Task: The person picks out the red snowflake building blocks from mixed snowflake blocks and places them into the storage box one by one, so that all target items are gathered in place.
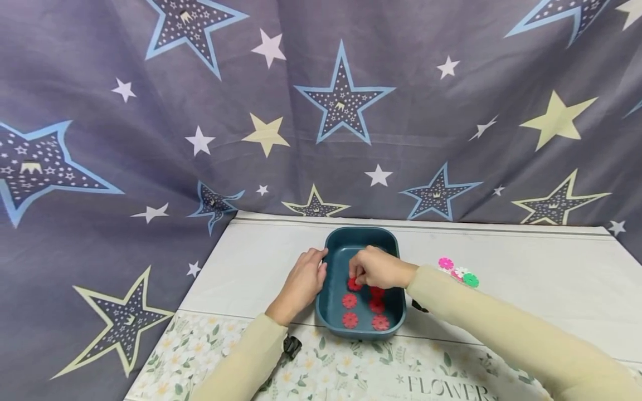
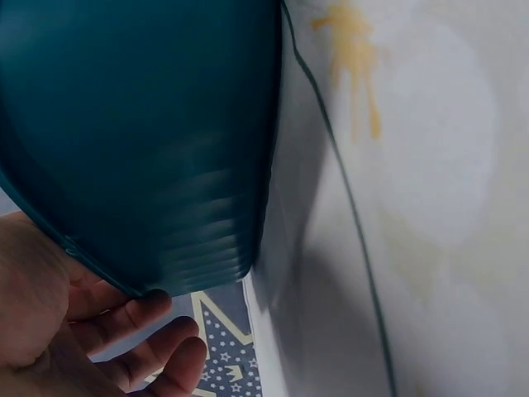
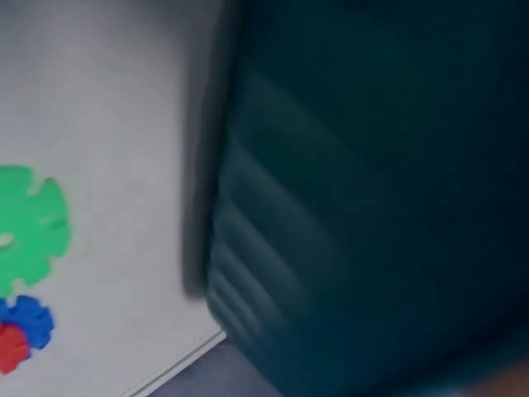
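Observation:
A deep teal plastic bin [image 1: 331, 289] stands on the table. Inside it several red notched flower-shaped discs [image 1: 350, 320] lie flat in two columns. My right hand [image 1: 378, 268] reaches over the bin's right side and pinches a red disc [image 1: 354, 284] at the top of the left column. The right wrist view shows only the bin's dark ribbed outer wall [image 3: 273, 240] and a blurred bit of skin. My left hand [image 1: 303, 281] rests against the left rim with relaxed fingers. In the left wrist view its fingers [image 2: 136, 318] touch the rim, some of them free of it.
Right of the bin lies a small group of loose discs: a pink disc [image 1: 446, 263], a white disc [image 1: 461, 272] and a green disc [image 1: 470, 279] among them. A blue disc [image 3: 33, 321] also shows there. A star-patterned curtain [image 1: 321, 167] hangs behind the table.

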Available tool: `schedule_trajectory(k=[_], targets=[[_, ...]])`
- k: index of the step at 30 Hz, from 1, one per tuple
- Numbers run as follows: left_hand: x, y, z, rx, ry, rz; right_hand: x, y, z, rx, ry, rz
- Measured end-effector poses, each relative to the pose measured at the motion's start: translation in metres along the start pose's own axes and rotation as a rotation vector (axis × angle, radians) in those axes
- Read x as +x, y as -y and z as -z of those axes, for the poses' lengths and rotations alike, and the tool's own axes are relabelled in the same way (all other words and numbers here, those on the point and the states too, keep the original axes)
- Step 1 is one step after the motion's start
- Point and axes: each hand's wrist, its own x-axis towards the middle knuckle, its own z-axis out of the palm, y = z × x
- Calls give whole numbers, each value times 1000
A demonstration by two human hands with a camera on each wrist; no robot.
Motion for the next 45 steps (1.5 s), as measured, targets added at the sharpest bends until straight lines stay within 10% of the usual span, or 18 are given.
schedule_trajectory(k=[19, 31, 45], targets=[[2, -8, -1, -3, 14, 8, 3, -6, 0, -60, 41, -28], [2, -5, -2, 3, 6, 1, -79, -31, 59, -14, -125, -171], [1, -2, -2, 3, 12, 10, -131, -76, 22, -89, -133, -331]])
